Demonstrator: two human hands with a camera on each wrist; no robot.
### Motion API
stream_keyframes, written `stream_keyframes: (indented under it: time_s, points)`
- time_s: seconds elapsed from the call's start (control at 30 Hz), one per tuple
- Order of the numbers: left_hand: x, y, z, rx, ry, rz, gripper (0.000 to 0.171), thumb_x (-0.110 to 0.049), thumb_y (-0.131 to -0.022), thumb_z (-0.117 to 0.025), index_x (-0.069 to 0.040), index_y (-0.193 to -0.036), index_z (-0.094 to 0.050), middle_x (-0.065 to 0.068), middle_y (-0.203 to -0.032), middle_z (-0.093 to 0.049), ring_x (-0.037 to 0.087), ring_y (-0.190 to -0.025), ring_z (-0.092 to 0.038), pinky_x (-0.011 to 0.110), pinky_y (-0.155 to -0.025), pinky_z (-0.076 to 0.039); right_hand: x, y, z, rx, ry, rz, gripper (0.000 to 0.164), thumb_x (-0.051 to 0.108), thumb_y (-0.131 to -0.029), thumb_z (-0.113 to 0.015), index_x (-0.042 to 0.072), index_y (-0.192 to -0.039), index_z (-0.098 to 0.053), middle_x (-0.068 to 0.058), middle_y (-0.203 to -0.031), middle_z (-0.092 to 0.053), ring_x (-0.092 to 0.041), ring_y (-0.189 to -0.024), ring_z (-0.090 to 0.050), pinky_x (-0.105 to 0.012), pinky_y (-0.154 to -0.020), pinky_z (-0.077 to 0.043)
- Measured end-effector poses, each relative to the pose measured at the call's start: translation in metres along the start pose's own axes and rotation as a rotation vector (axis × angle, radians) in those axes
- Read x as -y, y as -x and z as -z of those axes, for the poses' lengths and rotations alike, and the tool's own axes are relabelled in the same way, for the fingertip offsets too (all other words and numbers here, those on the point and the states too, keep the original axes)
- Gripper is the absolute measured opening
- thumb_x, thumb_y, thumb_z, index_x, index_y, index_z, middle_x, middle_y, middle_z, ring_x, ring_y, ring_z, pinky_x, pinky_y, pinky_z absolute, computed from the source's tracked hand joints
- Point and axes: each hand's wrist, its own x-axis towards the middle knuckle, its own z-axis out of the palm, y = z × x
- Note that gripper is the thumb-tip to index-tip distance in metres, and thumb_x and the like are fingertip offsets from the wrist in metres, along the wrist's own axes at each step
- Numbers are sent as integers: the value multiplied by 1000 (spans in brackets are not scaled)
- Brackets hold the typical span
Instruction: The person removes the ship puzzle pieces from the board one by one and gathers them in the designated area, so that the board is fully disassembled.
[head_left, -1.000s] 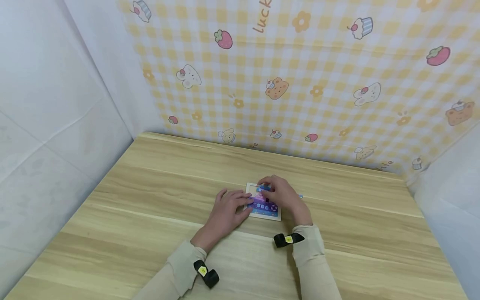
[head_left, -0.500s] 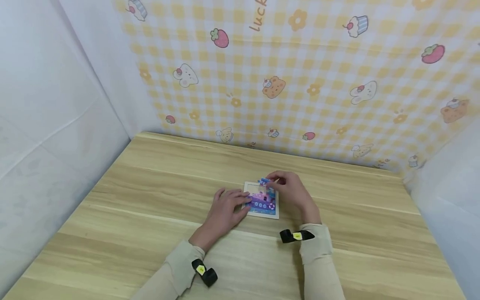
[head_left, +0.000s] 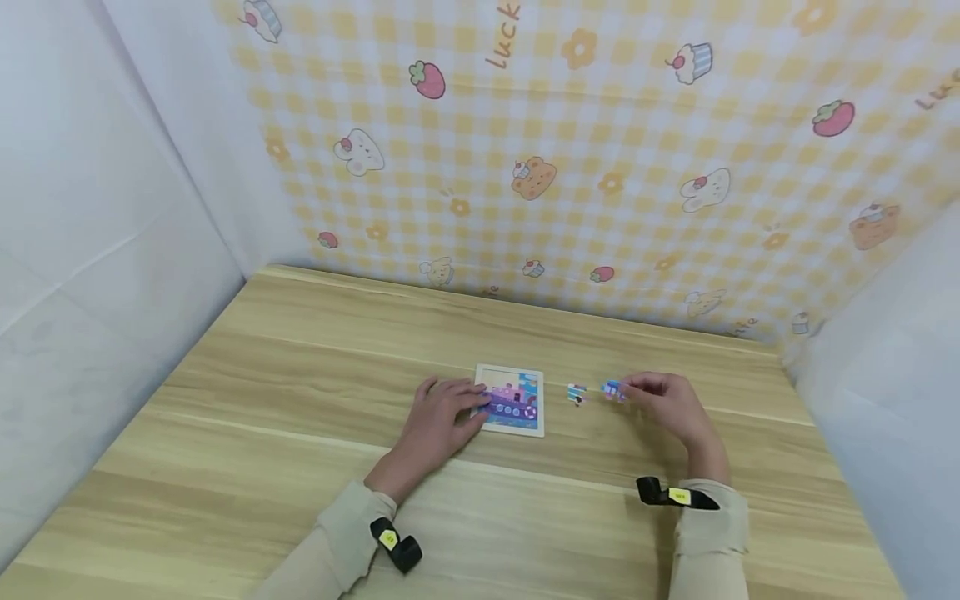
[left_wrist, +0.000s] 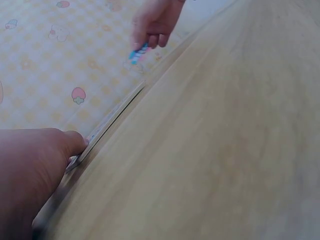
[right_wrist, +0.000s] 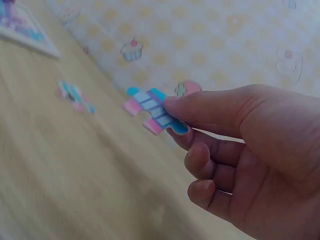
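Observation:
A small jigsaw puzzle with a white frame [head_left: 542, 408] lies on the table, showing a purple and pink ship on blue. Its upper left part shows bare backing. My left hand [head_left: 442, 421] rests at the frame's left side, fingers laid over the picture and the thumb near the lower edge. Off to the right, my right hand [head_left: 672, 408] pinches a puzzle piece [right_wrist: 156, 111] between thumb and forefinger. This piece is blue and pink with pale stripes, and in the right wrist view it is held above the table. Between frame and right hand lies another puzzle piece [head_left: 576, 393].
The wood-grain table [head_left: 315, 367] reaches back to a yellow checked cloth [head_left: 600, 225] printed with cartoon animals and fruit. White sheets [head_left: 112, 208] hang at the left and right sides.
My right hand has lifted the striped piece out of the frame and carried it right, past the loose piece, now uncovered. The left hand has stayed on the frame; the view has shifted slightly.

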Motion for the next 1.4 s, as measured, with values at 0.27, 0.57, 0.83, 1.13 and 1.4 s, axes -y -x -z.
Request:
stream_keyframes:
  time_s: [0.27,0.57,0.83,1.13,1.4]
  points:
    - [3,3,1,3,27,18,31,-32,-98,-72,-20,-126,-76,-2,-139,-66,25,-136,-54,63,-121,-21,-12,-10,-9,63,31,-5,26,17,-101,-69,-6,-112,-76,-7,-83,-68,-12,-66,-52,-24,-56,-47]
    - [3,1,1,5,12,18,31,-34,-99,-71,-21,-127,-75,-3,-140,-66,23,-137,-53,62,-121,-21,-9,-15,-17,46,103,0,22,16,-100,-71,-4,-108,-77,-14,-105,-74,-15,-86,-56,-22,-71,-48]
    - [3,-1,1,2,9,8,31,-34,-99,-71,-21,-126,-76,-3,-139,-67,24,-136,-54,63,-120,-22,-10,-18,-17,49,121,-20,22,17,-99,-71,-2,-109,-78,-15,-111,-74,-17,-95,-59,-23,-78,-49]
    - [3,-2,2,11,1,7,31,-34,-99,-71,-21,-127,-76,-3,-140,-66,23,-137,-54,62,-121,-23,-13,-22,-15,50,150,-34,22,18,-99,-72,1,-111,-79,-15,-115,-74,-20,-96,-58,-30,-82,-48]
    - [2,0,-1,15,5,-14,32,-34,-101,-68,-20,-129,-75,-2,-141,-66,24,-136,-54,61,-120,-23,-19,-20,-9,61,180,7,21,20,-97,-75,4,-110,-81,-14,-116,-75,-23,-106,-62,-33,-91,-49]
